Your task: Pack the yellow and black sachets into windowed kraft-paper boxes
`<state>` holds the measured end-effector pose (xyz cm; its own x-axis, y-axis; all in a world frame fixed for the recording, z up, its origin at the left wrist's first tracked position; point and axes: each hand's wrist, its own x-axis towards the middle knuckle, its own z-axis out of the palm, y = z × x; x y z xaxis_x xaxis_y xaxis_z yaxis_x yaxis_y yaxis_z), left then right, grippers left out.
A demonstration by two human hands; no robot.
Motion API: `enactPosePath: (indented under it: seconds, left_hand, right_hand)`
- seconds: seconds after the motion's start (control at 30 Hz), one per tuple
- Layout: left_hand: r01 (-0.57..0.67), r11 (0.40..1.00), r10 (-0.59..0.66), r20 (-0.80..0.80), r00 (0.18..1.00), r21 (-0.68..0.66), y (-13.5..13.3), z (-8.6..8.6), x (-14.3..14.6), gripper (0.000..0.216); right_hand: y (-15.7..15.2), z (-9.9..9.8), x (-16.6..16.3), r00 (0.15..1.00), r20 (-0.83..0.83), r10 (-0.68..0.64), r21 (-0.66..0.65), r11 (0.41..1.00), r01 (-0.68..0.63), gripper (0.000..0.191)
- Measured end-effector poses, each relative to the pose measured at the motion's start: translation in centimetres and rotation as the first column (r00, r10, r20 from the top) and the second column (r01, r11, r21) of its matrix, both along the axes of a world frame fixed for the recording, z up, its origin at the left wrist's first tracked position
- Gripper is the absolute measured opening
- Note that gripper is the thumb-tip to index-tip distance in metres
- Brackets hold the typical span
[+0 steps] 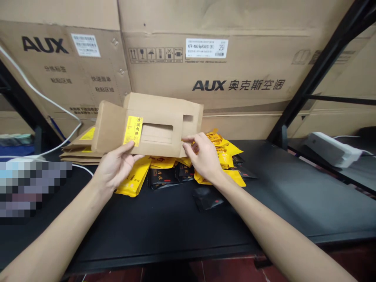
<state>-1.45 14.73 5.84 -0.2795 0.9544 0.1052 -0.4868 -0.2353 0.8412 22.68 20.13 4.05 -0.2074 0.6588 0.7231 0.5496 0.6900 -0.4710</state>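
Observation:
A brown cardboard box [158, 109] with a cut-out window and a yellow label [133, 130] is held up over the black table, its left flap folded out. My left hand [116, 162] grips its lower left edge, thumb on the front near the label. At the lower right corner, my right hand [202, 154] pinches the cardboard between thumb and fingers. Under and behind the box lie yellow packets [133, 178] and black packets [163, 177] in a loose pile. One black packet [208, 197] lies nearer the front, below my right wrist.
Flattened brown boxes [79, 150] with yellow labels are stacked at the left, beside a white cable [58, 102]. Large AUX cartons [249, 74] stand behind the table. A white power strip [331, 149] lies at the right, past a black metal frame [311, 66].

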Motion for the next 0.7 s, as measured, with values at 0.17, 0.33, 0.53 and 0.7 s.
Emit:
enactPosePath:
  seconds: [0.17, 0.33, 0.53, 0.7]
  left_hand:
    - [0.007, 1.000, -0.008, 0.023, 1.000, 0.030, 0.1, -0.2, 0.1, 0.053]
    - [-0.083, 0.994, 0.082, 0.024, 0.996, 0.069, 0.3, 0.2, 0.2, 0.050]
    - [-0.390, 0.915, 0.389, 0.027, 0.921, 0.106, 1.0, 1.1, -3.5, 0.034]
    - [-0.545, 0.833, 0.550, -0.035, 0.835, 0.097, 1.2, 0.8, -7.5, 0.041]
  right_hand:
    - [-0.1, -0.2, -0.2, 0.998, -0.059, -0.033, 0.020, 0.999, 0.035, 0.016]
    - [-0.5, -0.1, -0.3, 0.995, -0.090, -0.044, 0.028, 0.999, 0.046, 0.010]
    - [-0.9, 0.0, -0.3, 0.999, -0.037, 0.001, -0.012, 1.000, -0.001, 0.015]
    - [-0.9, 0.1, -0.3, 1.000, -0.014, -0.008, -0.036, 0.999, 0.008, 0.016]
